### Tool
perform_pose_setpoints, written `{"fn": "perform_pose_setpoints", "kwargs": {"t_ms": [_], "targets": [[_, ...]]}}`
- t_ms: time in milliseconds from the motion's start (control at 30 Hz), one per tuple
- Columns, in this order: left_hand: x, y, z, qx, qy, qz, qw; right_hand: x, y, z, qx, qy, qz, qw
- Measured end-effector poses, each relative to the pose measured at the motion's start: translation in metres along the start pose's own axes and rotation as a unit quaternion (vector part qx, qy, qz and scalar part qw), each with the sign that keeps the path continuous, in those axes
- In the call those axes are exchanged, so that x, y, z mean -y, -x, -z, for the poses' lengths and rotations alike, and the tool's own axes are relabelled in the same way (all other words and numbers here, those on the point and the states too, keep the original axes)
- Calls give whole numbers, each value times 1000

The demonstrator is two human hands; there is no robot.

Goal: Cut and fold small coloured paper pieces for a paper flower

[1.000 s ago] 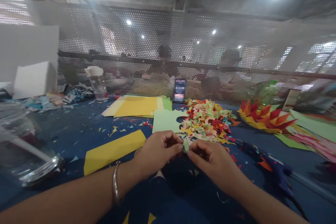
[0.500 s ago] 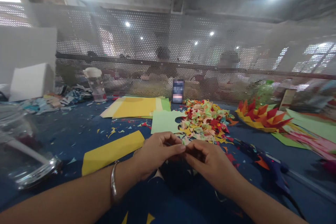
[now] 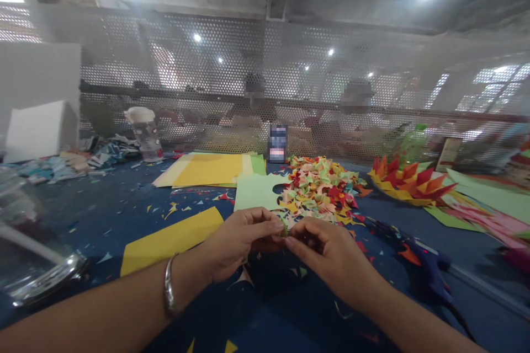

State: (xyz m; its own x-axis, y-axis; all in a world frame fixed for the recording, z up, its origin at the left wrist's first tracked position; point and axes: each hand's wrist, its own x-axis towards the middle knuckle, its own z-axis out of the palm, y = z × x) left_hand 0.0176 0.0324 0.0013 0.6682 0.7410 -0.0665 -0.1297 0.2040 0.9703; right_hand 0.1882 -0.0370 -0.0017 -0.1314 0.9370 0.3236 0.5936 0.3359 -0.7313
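My left hand (image 3: 240, 240) and my right hand (image 3: 327, 253) meet over the blue table, fingertips pinched together on a small light-green folded paper piece (image 3: 285, 227). Most of the piece is hidden by the fingers. A metal bangle (image 3: 169, 289) sits on my left wrist. Just behind my hands lies a heap of small folded paper pieces (image 3: 321, 187) in red, yellow, green and pink. A light-green sheet (image 3: 254, 190) with a cut-out edge lies beside the heap.
A yellow strip (image 3: 169, 238) lies left of my hands, yellow sheets (image 3: 209, 170) farther back. A blue glue gun (image 3: 426, 267) rests at right, a spiky paper assembly (image 3: 408, 182) beyond. A glass jar (image 3: 28, 253) lies at left. Paper scraps litter the cloth. People sit behind the perforated screen.
The view has drifted slightly; both hands stay pinched together and the green piece is now more hidden between the fingertips than a second ago.
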Motion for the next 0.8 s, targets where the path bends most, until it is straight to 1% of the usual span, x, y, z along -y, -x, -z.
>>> {"fn": "perform_pose_setpoints", "kwargs": {"t_ms": [67,100,167,200,267,300,333,400,467,533,600,667,733,800], "targets": [[-1,1,1,0,-35,-3,999,0,0,2,-3,4,-1,1000],[-2,1,3,1,-69,-8,998,0,0,2,-8,8,0,1000],[-4,3,5,9,-177,-30,984,-1,0,4,-20,20,2,1000],[-4,4,6,13,-244,-46,968,-1,-1,5,-25,25,3,999],[-5,7,8,17,-372,-80,925,-1,-1,7,-31,34,0,999],[-5,7,8,14,-418,-95,903,-1,-1,7,-32,37,-2,999],[-6,8,8,5,-448,-110,887,-1,-1,8,-31,38,-3,999],[-10,8,8,-23,-471,-144,870,-1,-1,8,-30,40,-5,999],[-18,8,11,-52,-482,-177,857,-1,-2,9,-34,42,-8,998],[-30,7,18,-83,-510,-192,834,-1,-2,9,-39,46,-12,998],[-42,8,31,-123,-558,-186,800,-1,-2,10,-43,48,-13,998],[-53,8,49,-136,-634,-146,747,-2,-2,10,-44,53,-14,998],[-59,8,69,-125,-689,-81,709,-4,-3,11,-47,60,-17,997],[-60,7,87,-116,-723,-37,680,-6,-4,13,-56,67,-27,996]]}}
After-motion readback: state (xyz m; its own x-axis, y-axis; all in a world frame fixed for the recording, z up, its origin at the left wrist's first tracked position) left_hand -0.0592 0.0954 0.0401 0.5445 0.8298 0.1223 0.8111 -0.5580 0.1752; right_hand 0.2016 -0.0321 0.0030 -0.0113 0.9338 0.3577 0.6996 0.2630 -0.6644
